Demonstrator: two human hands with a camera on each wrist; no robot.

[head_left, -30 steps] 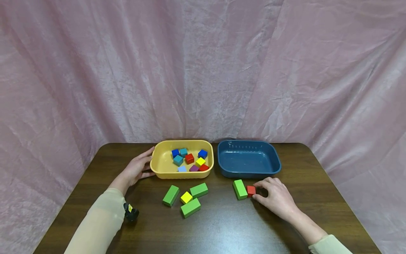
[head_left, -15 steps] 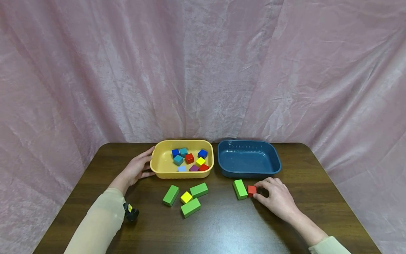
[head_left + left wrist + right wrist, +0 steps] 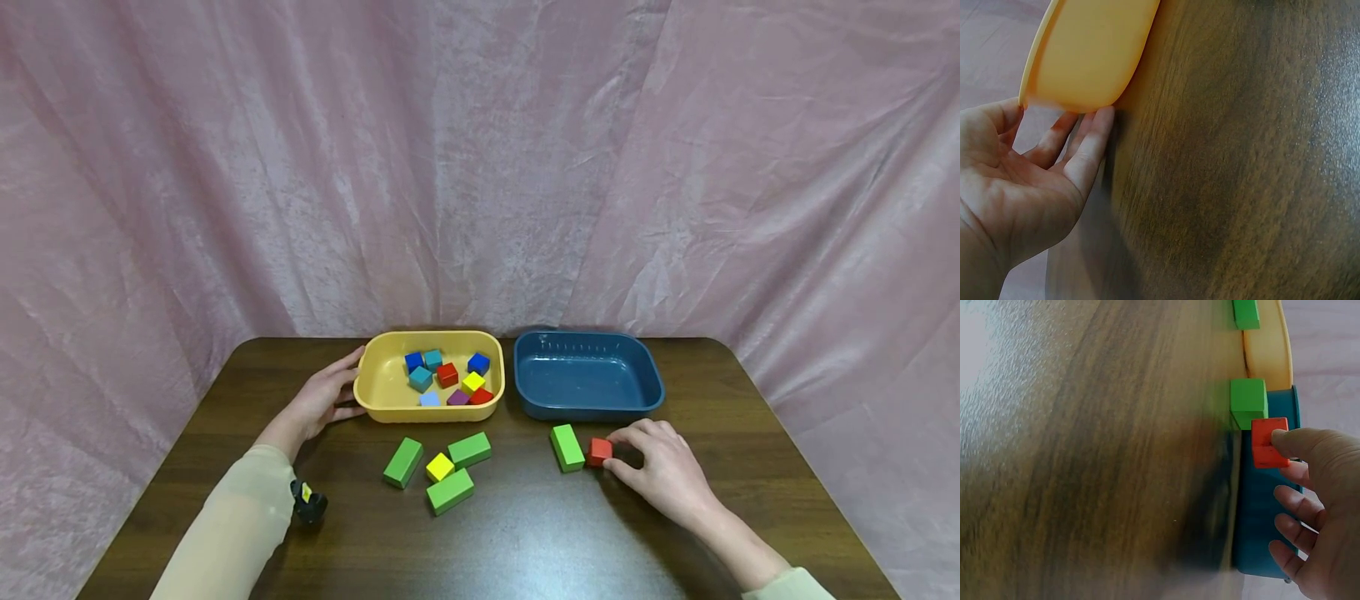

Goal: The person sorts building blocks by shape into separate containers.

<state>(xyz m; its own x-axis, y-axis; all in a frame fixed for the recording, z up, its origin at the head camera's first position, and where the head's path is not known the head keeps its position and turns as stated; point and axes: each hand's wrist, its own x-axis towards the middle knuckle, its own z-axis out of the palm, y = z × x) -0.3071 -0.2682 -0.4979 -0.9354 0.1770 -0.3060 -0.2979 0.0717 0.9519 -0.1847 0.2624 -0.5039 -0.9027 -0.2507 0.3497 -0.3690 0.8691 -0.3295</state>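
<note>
My right hand (image 3: 663, 471) pinches a small red cube (image 3: 600, 452) between thumb and a finger, its other fingers loose in the right wrist view. Just left of that cube, a narrow gap away, lies a green block (image 3: 567, 448). My left hand (image 3: 318, 404) touches the left end of a yellow tray (image 3: 363, 392), its fingers fairly straight. In the left wrist view the thumb meets the tray's rim and fingertips rest against its end wall. Inside the tray are several cubes in blue, teal, red, yellow, purple and light blue.
A dark blue tray (image 3: 588, 412) stands right of the yellow one. In front of the yellow tray lie three green blocks (image 3: 451, 492) around a yellow cube (image 3: 440, 467). Behind the wooden table (image 3: 510, 550) hangs a pink curtain (image 3: 480, 167).
My right hand has drawn the red cube slightly to the right, away from the green block beside it. The left hand stays at the yellow tray.
</note>
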